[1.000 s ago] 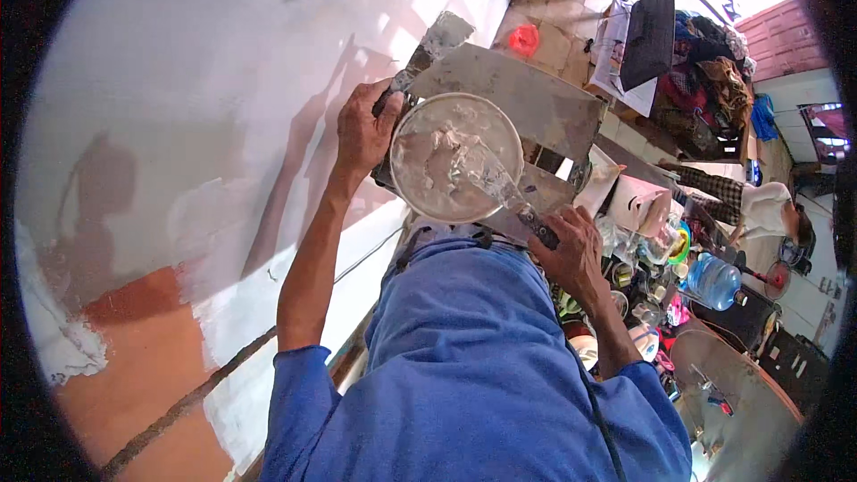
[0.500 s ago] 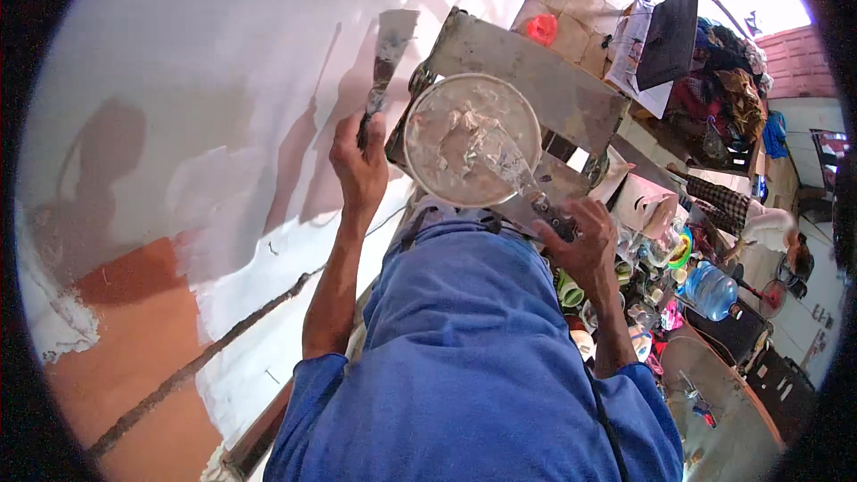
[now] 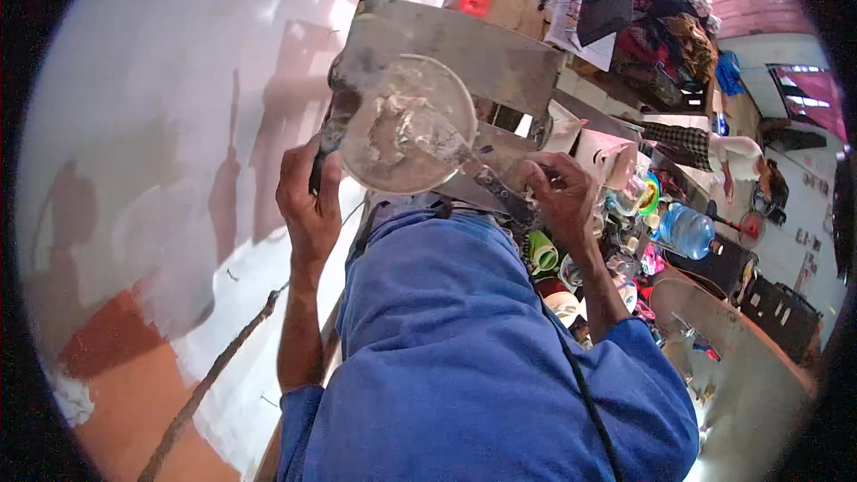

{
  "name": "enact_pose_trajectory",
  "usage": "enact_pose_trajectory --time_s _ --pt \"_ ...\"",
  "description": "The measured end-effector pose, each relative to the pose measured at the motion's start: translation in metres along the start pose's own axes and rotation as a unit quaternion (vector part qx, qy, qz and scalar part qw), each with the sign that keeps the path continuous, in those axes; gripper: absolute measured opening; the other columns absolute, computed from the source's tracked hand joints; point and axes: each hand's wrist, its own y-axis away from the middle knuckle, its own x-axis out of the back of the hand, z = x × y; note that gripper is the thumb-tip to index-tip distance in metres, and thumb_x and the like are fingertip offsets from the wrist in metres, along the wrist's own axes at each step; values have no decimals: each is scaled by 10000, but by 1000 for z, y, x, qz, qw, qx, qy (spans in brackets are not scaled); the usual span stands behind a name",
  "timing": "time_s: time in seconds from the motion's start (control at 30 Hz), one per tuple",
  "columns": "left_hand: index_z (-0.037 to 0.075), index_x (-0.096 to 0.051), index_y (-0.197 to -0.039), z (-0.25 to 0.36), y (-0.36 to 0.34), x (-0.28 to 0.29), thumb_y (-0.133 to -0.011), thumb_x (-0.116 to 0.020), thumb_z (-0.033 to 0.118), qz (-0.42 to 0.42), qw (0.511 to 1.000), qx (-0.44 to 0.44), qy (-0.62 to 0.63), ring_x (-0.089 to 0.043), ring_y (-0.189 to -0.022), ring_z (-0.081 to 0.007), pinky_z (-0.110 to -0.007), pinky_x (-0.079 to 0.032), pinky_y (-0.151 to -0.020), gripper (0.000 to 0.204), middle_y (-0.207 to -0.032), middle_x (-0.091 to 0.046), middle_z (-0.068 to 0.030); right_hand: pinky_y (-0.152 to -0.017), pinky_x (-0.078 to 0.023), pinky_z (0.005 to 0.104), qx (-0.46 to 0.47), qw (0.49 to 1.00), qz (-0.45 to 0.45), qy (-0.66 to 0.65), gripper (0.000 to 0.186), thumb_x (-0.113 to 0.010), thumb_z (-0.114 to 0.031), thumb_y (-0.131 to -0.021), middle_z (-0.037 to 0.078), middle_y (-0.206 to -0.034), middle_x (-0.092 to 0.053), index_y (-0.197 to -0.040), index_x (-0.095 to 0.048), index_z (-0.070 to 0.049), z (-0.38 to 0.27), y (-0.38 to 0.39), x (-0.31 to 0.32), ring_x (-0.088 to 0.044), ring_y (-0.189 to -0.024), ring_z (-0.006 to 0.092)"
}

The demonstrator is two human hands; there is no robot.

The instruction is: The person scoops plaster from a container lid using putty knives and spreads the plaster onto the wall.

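A round bucket (image 3: 455,94) of wet, pale putty stands in front of me. My left hand (image 3: 308,201), at the bucket's left side, is closed round the dark handle of a putty knife (image 3: 332,138); its blade is smeared by motion near the bucket's left rim. A second putty knife (image 3: 491,183) rests with its blade in the putty and its handle sticking out over the near right rim. Just beside that handle is my right hand (image 3: 567,196), fingers loosely bent and apart, seemingly off the handle.
On the left rises a partly whitened wall (image 3: 161,152) with an orange patch (image 3: 134,375) and a long crack. A grey board (image 3: 437,31) lies beyond the bucket. Household clutter fills the right, with a blue water jug (image 3: 686,232). A person (image 3: 736,159) is farther right.
My left hand has brought its putty knife from upright beside the wall down to the bucket's rim. My right hand has loosened from the other knife's handle. The view has shifted right.
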Motion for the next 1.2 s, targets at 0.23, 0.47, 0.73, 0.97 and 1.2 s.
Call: enact_pose_trajectory --time_s 0.23,0.47,0.73,0.97,1.2 --pt "-6 -549 -1045 22 -86 -48 -841 -529 187 -198 960 -199 -24 -504 -936 -319 -391 -401 -816 282 -929 -557 -169 -542 -425 252 24 999 0 40 147 -650 -149 -772 68 -716 -590 -839 -633 -19 1 19 -2 -534 -600 112" --pt "-3 -546 -1059 31 -127 -118 -859 -489 208 -326 900 -289 27 -488 -976 -343 -407 -383 -861 296 -989 -547 -194 -586 -467 288 57 997 16 52 225 -692 -181 -711 97 -739 -591 -864 -633 -27 6 36 1 -582 -628 187" --pt "29 -561 -1063 24 -131 -153 -825 -529 212 -342 886 -314 9 -463 -994 -324 -400 -371 -892 302 -1034 -500 -177 -629 -463 353 136 985 31 106 367 -738 -250 -638 87 -760 -559 -918 -621 -44 6 37 1 -554 -719 251" --pt "50 -522 -1125 17 -129 -158 -852 -481 249 -219 887 -400 -77 -447 -1001 -362 -426 -342 -911 341 -1078 -472 -205 -637 -461 348 119 977 -48 168 423 -753 -288 -595 79 -786 -530 -931 -628 -63 -1 33 1 -537 -765 237" --pt "-7 -489 -1113 15 -74 -51 -880 -475 220 88 993 35 70 -486 -1040 -256 -344 -356 -909 326 -1072 -510 -160 -686 -456 371 112 972 -48 199 445 -756 -299 -573 90 -806 -528 -935 -633 -71 -5 31 6 -532 -817 257"
